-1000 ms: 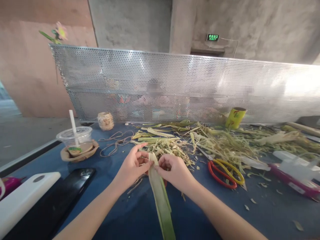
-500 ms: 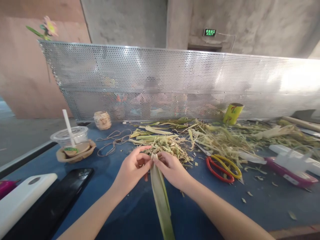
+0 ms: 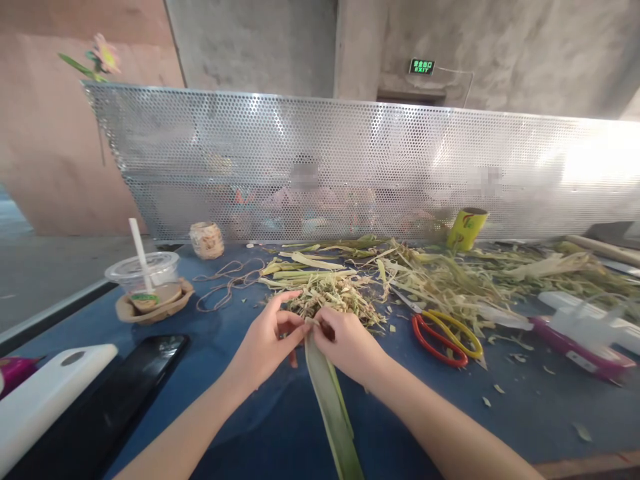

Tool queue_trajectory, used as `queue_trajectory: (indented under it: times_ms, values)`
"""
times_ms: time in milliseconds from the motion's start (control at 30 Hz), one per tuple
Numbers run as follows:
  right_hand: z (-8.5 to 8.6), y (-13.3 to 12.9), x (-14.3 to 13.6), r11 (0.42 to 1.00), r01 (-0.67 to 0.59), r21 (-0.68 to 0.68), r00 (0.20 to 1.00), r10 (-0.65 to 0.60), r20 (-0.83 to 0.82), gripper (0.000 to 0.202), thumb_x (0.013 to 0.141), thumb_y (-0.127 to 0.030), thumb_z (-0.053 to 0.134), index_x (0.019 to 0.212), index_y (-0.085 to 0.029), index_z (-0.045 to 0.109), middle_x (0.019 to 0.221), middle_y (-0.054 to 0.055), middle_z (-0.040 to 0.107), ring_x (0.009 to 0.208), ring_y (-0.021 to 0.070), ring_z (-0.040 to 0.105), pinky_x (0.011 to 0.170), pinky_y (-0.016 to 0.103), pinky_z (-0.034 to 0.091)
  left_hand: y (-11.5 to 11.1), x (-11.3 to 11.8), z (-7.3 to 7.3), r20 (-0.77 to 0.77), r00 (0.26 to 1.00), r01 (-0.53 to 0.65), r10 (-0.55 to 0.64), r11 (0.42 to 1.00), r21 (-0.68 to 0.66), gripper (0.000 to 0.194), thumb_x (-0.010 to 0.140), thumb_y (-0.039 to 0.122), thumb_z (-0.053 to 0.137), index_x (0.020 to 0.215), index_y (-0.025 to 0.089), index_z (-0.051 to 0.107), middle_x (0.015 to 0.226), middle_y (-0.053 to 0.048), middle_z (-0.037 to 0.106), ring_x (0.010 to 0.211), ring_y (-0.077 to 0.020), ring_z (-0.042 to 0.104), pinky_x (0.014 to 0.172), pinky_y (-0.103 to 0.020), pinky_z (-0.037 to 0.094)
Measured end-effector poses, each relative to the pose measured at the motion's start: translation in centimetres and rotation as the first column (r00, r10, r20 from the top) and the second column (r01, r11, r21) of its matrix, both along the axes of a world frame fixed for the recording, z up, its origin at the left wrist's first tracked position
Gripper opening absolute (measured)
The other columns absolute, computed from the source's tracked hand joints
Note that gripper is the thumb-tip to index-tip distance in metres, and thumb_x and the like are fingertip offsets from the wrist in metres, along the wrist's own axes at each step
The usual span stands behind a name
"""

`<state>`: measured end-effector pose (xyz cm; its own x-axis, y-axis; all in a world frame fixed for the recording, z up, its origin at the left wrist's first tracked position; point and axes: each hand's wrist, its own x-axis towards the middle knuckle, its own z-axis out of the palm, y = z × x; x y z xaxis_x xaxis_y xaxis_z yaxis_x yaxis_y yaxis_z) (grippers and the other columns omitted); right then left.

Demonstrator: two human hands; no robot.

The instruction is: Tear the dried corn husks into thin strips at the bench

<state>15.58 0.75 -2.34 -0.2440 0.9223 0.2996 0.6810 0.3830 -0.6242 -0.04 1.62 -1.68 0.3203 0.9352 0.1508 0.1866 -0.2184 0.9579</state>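
A long, flat green leaf strip (image 3: 327, 400) runs from my fingers down toward the bottom edge of the view. My left hand (image 3: 275, 337) pinches its upper end between thumb and fingertips, the index finger stretched out above. On the other side, my right hand (image 3: 345, 340) grips the same end with thumb and curled fingers. The tip of the strip looks folded over between the two hands. Just behind them lies a heap of chopped dry plant bits (image 3: 343, 297). To the right rest scissors (image 3: 445, 337) with one red and one yellow handle.
Dry leaves (image 3: 430, 280) spread across the back of the blue table (image 3: 240, 400). At left are a lidded cup (image 3: 145, 273) in a cardboard holder, a black phone (image 3: 100, 400), and twine (image 3: 230, 283). A yellow tube (image 3: 467, 229) and a glue gun (image 3: 580, 343) are at right. A perforated metal panel (image 3: 345, 153) stands behind.
The right hand's fingers have curled in more, and the top of the leaf strip now bends over. The strip's lower end has swung slightly right. The view has shifted a little.
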Motion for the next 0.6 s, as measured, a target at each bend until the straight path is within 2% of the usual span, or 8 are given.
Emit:
queue_trajectory:
  times_ms: [133,333,500,600]
  values:
    - [0.27,0.03,0.19,1.000,0.006,-0.002,0.999,-0.006,0.050,0.014,0.077,-0.022,0.043,0.064,-0.020,0.038,0.053,-0.005,0.041,0.048,0.0080,0.038,0.048,0.020,0.025,0.12,-0.26,-0.20,-0.027,1.000,-0.004,0.004,1.000,0.004,0.057,0.072,0.028,0.060,0.122,0.023,0.032,0.070,0.004,0.057,0.051,-0.0120,0.054,0.045,-0.026,0.049]
    - [0.26,0.32,0.35,0.998,-0.046,-0.047,0.998,0.043,-0.053,0.015,0.073,-0.024,0.046,0.061,-0.020,0.039,0.054,-0.005,0.041,0.049,0.0081,0.038,0.049,0.019,0.028,0.09,-0.42,-0.32,-0.026,1.000,-0.011,0.011,1.000,0.007,0.057,0.073,0.027,0.059,0.122,0.023,0.031,0.072,0.005,0.057,0.050,-0.0118,0.056,0.049,-0.027,0.049]
    - [0.22,0.22,0.09,0.999,-0.036,-0.020,0.998,0.035,-0.056,0.015,0.070,-0.019,0.046,0.059,-0.019,0.038,0.052,-0.006,0.037,0.048,0.0078,0.035,0.049,0.019,0.026,0.04,-0.07,-0.37,0.005,1.000,-0.014,0.014,1.000,-0.007,0.057,0.073,0.025,0.058,0.123,0.022,0.030,0.064,0.008,0.051,0.050,-0.0119,0.057,0.055,-0.028,0.048]
    - [0.16,0.27,-0.08,0.999,-0.039,0.018,0.997,0.040,-0.061,0.014,0.069,-0.017,0.046,0.058,-0.020,0.037,0.050,-0.006,0.035,0.047,0.0079,0.034,0.048,0.019,0.025,-0.19,0.24,-0.26,-0.001,0.999,-0.033,0.033,0.999,-0.004,0.058,0.073,0.025,0.058,0.124,0.021,0.030,0.064,0.008,0.053,0.052,-0.0130,0.059,0.057,-0.028,0.048]
